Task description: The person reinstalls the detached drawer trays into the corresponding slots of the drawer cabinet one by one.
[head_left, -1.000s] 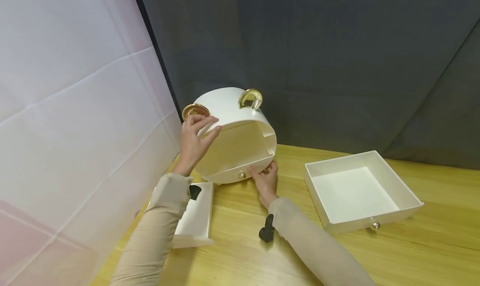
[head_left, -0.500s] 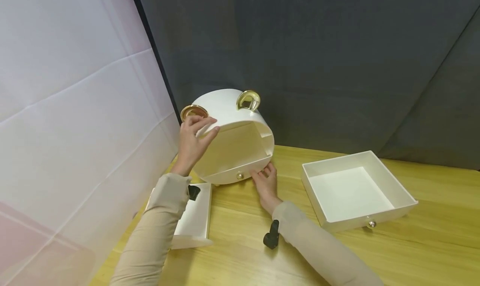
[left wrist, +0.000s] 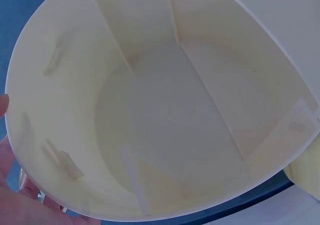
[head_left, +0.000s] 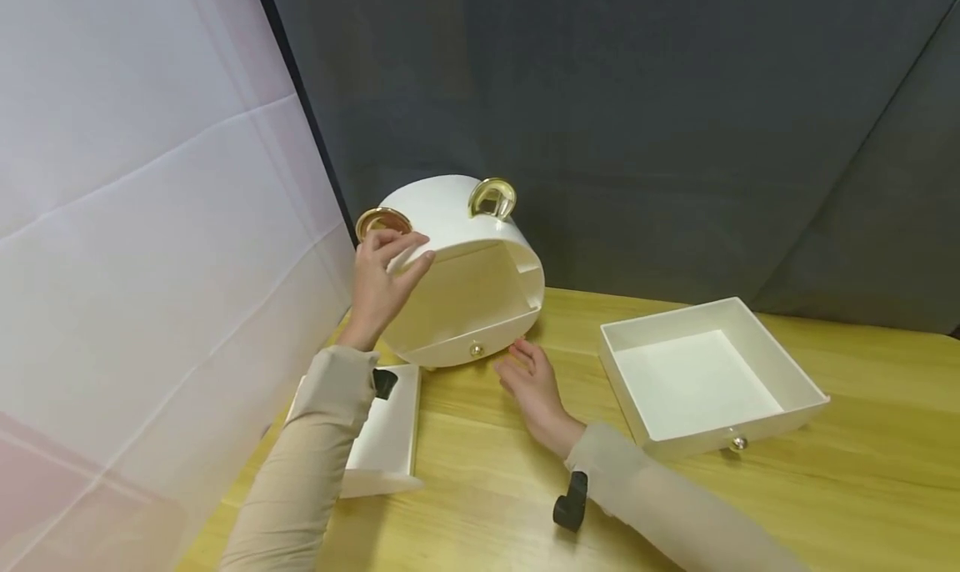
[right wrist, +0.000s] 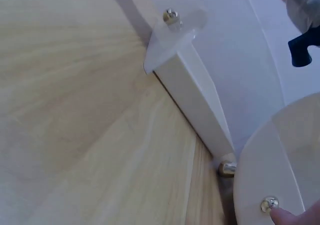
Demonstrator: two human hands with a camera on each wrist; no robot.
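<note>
— What have I got under the left hand (head_left: 381,282) right now?

— From my head view it grips the upper left rim of the round white box (head_left: 457,272), fingers (head_left: 408,243) curled over the edge, right beside one gold ear (head_left: 382,219). The box stands at the back left of the desk (head_left: 487,489), its open front toward me, with a small drawer and gold knob (head_left: 476,350) closed at the bottom

— And my left wrist view?

— Mostly the inside of the box (left wrist: 165,110): pale walls and dividers, a bit washed out. Only a fingertip and a slice of palm show at the left edge, so I can't judge the grip from there

— The right hand (head_left: 534,384)?

— It hovers just in front of the box, fingers loosely spread and relaxed, holding nothing. Whether it touches the desk I can't tell. My right wrist view catches only one fingertip (right wrist: 290,217) at the bottom corner, near the knob (right wrist: 269,204)

— Anything else?

— A square white drawer (head_left: 708,380) lies out on the right, well apart. A narrower tray (head_left: 386,439) lies at the left, partly hidden by my sleeve (head_left: 315,455). The black things strapped at each wrist are too dark to make out
</note>
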